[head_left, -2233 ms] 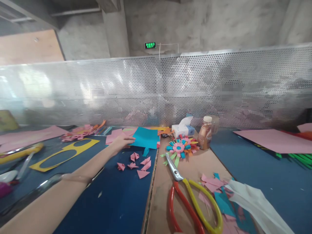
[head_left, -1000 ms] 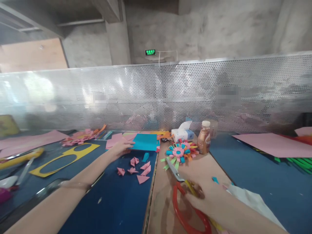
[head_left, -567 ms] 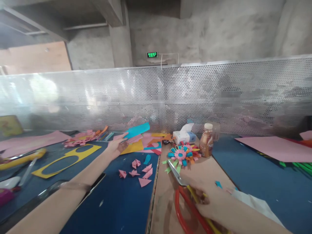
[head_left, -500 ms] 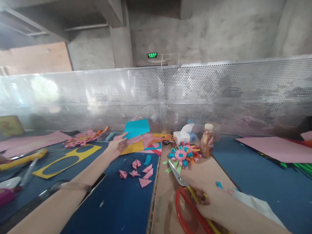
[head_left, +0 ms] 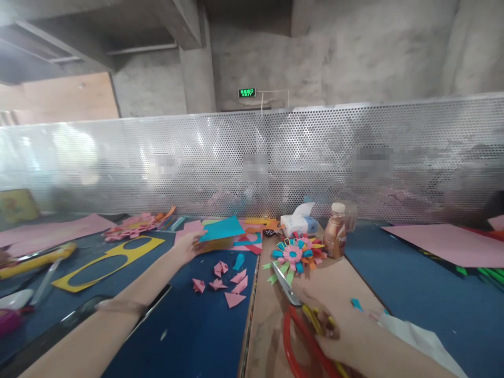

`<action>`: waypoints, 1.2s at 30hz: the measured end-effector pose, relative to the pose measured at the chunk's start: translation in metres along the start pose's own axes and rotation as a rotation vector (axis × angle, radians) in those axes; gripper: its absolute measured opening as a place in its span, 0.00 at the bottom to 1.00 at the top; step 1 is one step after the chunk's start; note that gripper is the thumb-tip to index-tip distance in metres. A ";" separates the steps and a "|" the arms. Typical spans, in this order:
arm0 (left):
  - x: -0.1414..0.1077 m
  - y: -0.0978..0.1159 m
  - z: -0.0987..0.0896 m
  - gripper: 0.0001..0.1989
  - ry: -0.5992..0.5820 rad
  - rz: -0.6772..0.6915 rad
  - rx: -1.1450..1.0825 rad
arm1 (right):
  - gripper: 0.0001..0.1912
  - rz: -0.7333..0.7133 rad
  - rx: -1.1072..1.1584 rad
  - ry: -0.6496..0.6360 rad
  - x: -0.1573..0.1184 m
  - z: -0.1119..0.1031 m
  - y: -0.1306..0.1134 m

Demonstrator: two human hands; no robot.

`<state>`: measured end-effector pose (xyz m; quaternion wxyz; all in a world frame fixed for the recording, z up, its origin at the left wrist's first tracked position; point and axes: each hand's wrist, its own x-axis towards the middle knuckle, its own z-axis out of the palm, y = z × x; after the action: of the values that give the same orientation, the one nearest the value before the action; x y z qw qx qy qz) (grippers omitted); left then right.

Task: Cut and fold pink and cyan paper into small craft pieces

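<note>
My left hand point(head_left: 189, 247) pinches the near left edge of a blue paper sheet point(head_left: 222, 229). Just under the blue sheet lies a piece of yellow paper point(head_left: 216, 244), partly covered; I cannot tell if my fingers grip it too. My right hand point(head_left: 328, 325) is closed round a pair of scissors with red and yellow handles point(head_left: 290, 336), blades pointing away and left. Beyond the blade tips sits a paper flower rosette point(head_left: 293, 253) in pink, blue and green. Several small folded pink paper pieces point(head_left: 218, 284) and a small blue one point(head_left: 238, 261) lie between my hands.
A brown drink bottle point(head_left: 335, 231) and a tissue pack point(head_left: 299, 224) stand behind the rosette. Leftward are a yellow sheet with cut-out holes point(head_left: 118, 262), a yellow-handled tool point(head_left: 39, 260) and a dark flat device point(head_left: 59, 325). Pink sheets point(head_left: 444, 244) lie right. A perforated metal screen point(head_left: 220, 157) closes the back.
The blue sheet has come down and flattened over the yellow paper, now hiding most of it. My left hand has shifted slightly left. My right hand and the scissors stay nearly in place.
</note>
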<state>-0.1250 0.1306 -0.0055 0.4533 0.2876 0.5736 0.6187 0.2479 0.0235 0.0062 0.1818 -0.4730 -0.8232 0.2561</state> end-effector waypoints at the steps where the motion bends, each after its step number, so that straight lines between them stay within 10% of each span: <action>1: -0.001 0.000 0.002 0.11 -0.011 0.001 0.019 | 0.28 -0.013 -0.024 -0.012 0.000 -0.001 -0.003; 13: -0.008 -0.004 0.008 0.15 -0.183 0.070 0.205 | 0.24 0.003 -0.307 0.029 0.005 0.011 -0.003; 22: -0.001 -0.006 0.006 0.17 -0.230 0.091 0.327 | 0.06 0.141 -0.070 0.006 0.005 0.011 0.023; 36: 0.001 -0.012 0.004 0.14 -0.211 0.166 0.357 | 0.14 -0.005 0.083 -0.003 0.023 0.025 0.031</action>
<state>-0.1187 0.1324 -0.0166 0.4001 0.4727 0.5979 0.5089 0.2443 0.0500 -0.0307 0.2007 -0.4627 -0.8131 0.2905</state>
